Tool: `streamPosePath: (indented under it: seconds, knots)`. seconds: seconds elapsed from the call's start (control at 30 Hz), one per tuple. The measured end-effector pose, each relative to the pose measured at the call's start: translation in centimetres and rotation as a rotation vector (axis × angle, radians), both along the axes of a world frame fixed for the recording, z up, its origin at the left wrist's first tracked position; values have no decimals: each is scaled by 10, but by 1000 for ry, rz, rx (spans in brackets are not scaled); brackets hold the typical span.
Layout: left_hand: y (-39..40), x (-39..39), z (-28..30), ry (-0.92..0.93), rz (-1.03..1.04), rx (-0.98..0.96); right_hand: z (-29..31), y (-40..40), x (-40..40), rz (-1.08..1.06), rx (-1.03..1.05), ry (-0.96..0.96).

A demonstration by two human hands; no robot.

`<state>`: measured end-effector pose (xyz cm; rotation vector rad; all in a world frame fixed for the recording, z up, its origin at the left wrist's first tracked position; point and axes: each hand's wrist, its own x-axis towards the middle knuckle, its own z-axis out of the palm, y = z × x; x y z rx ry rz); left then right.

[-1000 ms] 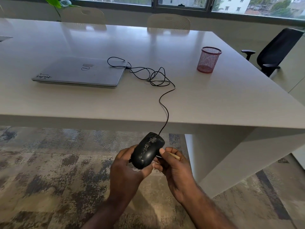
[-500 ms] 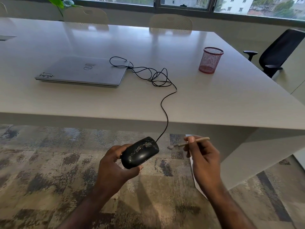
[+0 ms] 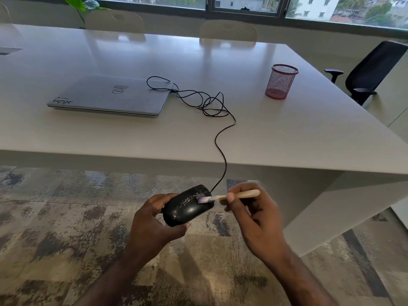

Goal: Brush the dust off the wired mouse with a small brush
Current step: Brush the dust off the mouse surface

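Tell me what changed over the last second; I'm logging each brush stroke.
The right hand pulled the brush away to the right of the mouse, then brought it back, so its bristles now touch the mouse's top near the cable end. The left hand tilted the mouse flatter. Both grips held; laptop and red cup stayed put.
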<state>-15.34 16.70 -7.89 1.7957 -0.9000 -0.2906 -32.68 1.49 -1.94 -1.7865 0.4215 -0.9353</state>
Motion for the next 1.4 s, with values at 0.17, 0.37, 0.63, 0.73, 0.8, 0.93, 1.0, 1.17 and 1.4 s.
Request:
streamPosePath:
  seconds: [0.17,0.37,0.63,0.73,0.8,0.93,1.0,1.17,1.4]
  knots:
    - [0,0,0,-7,13,-8,-6,0,5,-27,-136,77]
    - [0,2,-2,-4,12,-13,-3,-5,4,-94,-153,58]
    - [-2,0,0,-35,1,-5,-3,-5,7,-86,-159,114]
    - [-3,0,1,-36,5,-3,-1,-7,6,-120,-153,107]
    - [-3,0,1,-40,9,0,0,-5,5,-104,-159,80]
    - [-4,-1,2,-37,6,7,-2,-1,10,-32,-177,90]
    - [-4,-2,3,-25,12,6,-3,-3,12,-54,-205,122]
    - [-4,0,3,-29,10,13,-3,-12,8,-133,-188,85]
    - [-7,0,3,-31,2,9,-7,-12,8,-64,-131,92]
